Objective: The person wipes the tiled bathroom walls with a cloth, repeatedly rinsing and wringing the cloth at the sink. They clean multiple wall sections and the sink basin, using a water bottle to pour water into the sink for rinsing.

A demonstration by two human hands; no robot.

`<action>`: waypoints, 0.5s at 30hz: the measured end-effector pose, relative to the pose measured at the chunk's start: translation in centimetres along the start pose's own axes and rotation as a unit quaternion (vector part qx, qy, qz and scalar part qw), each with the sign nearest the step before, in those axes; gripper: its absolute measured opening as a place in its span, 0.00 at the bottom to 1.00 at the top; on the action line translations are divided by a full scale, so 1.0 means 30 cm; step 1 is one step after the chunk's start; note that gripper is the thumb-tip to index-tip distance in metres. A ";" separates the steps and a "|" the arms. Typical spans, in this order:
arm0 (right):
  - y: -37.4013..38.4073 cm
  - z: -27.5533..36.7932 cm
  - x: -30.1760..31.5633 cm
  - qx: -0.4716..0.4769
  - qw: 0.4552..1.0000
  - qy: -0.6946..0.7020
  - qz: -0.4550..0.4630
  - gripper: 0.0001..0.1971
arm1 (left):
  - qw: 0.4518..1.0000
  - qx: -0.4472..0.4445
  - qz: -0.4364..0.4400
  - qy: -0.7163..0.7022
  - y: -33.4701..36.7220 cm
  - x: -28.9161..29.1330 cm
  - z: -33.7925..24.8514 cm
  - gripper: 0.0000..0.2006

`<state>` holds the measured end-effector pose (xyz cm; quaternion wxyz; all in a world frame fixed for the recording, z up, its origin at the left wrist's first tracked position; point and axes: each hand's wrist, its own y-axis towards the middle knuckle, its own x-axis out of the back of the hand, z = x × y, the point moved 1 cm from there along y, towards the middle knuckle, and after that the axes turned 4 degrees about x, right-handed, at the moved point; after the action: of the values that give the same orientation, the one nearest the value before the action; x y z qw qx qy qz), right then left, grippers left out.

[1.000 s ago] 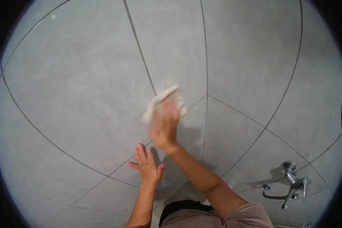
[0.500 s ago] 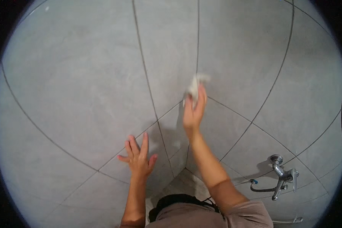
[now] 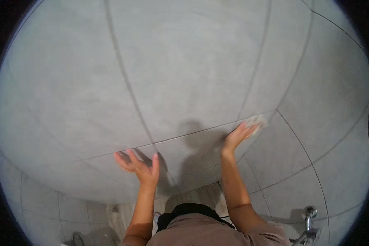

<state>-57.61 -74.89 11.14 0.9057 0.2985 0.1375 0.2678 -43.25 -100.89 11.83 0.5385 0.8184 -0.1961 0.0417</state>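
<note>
A whitish cloth (image 3: 259, 119) lies under the fingers of my right hand (image 3: 235, 137), pressed against the grey tiled wall (image 3: 184, 74) close to the corner, beside a horizontal joint line. The far fingers of that hand are slightly blurred. My left hand (image 3: 141, 169) is raised near the same wall, just below the joint line, fingers spread and nothing in them. Whether its fingertips touch the tile I cannot tell.
A chrome mixer tap (image 3: 310, 225) juts from the right-hand wall at the lower right, partly cut off. Below me is a strip of light brownish floor (image 3: 205, 199). A dark curved object (image 3: 78, 238) shows at the lower left.
The view has turned left, so the corner and tap now sit farther right. My right hand with the cloth has shifted right and lower in the picture. My left hand stays near the joint line.
</note>
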 end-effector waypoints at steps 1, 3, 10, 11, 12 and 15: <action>0.034 0.123 -0.014 0.067 0.997 0.019 0.018 0.32 | 0.998 0.051 -0.020 -0.021 0.004 0.013 0.041 0.45; 0.026 0.333 -0.051 0.200 0.977 0.061 0.052 0.31 | 0.989 0.135 -0.004 0.061 0.005 0.077 0.117 0.51; -0.554 0.083 -0.022 0.577 0.779 -0.017 0.246 0.23 | 0.981 0.150 0.027 0.118 0.009 0.124 0.233 0.54; -0.543 0.035 -0.012 0.521 0.832 0.008 0.189 0.24 | 0.981 0.145 0.033 0.128 0.009 0.145 0.230 0.53; -0.484 0.016 -0.019 0.478 0.854 -0.034 0.202 0.25 | 0.979 0.142 0.036 0.139 0.011 0.164 0.237 0.53; -0.274 0.393 -0.084 0.272 0.954 0.062 0.110 0.30 | 0.985 0.119 0.033 0.120 0.008 0.210 0.247 0.51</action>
<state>-51.53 -87.41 15.57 0.7449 0.5298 0.2271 0.3359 -38.60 -109.38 10.70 0.4549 0.8591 -0.1501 0.1804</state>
